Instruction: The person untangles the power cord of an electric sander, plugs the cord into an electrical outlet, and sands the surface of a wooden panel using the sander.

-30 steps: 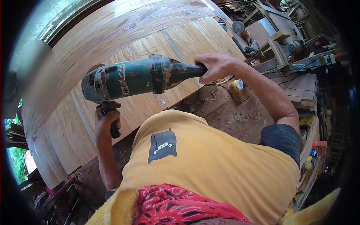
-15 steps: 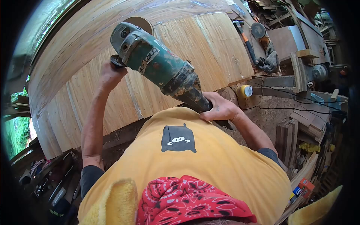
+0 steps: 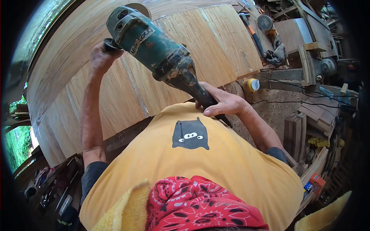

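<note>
A large green power tool with a black rear handle is held slantwise over the wooden planks. My left hand is closed round the black side handle near the tool's head. Wrapped round the rear handle, close to my yellow shirt, is my right hand. A round tan disc shows partly behind the tool's head; the head hides the rest of it. Whether the disc touches the wood I cannot tell.
To the right lie a hammer, a smaller grinder and a grey cloth. A yellow container stands beyond my right hand. Black cables run rightward past stacked wood.
The tool has swung from nearly level to a slant, its head rising toward the far side and its rear handle coming closer to my body. Both hands have stayed on it.
</note>
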A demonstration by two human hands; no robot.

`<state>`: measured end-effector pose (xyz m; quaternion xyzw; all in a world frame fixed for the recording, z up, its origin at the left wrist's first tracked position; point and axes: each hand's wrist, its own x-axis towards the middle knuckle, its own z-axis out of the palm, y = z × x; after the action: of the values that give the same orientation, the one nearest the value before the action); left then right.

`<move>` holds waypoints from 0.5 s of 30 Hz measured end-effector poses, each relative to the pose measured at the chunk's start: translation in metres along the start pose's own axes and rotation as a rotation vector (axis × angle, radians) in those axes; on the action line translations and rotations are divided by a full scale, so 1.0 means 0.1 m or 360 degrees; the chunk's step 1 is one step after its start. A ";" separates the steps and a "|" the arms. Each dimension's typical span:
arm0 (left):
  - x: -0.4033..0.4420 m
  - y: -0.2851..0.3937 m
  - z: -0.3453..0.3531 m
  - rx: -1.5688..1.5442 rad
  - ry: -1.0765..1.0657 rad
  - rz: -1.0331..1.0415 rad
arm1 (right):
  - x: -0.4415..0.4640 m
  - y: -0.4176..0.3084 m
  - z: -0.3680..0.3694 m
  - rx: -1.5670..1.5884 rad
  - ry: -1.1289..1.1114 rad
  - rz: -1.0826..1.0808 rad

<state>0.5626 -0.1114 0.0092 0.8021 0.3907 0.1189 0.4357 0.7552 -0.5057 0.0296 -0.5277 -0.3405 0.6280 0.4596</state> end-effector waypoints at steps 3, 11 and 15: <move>-0.24 -0.34 -0.30 0.0013 0.0066 -0.0010 | 0.24 0.12 0.28 -0.0377 0.0154 0.0246; -0.81 -1.15 -0.65 0.0012 0.0091 -0.0319 | 0.74 -0.08 0.87 -0.0959 0.0195 0.0593; -0.96 -1.32 -0.64 -0.0019 0.0173 -0.0319 | 0.70 -0.10 0.92 -0.1050 0.0226 0.0428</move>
<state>0.3962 -0.1010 -0.0430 0.7488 0.4913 0.1202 0.4284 0.6661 -0.4317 0.0336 -0.7299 -0.4197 0.5010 0.2003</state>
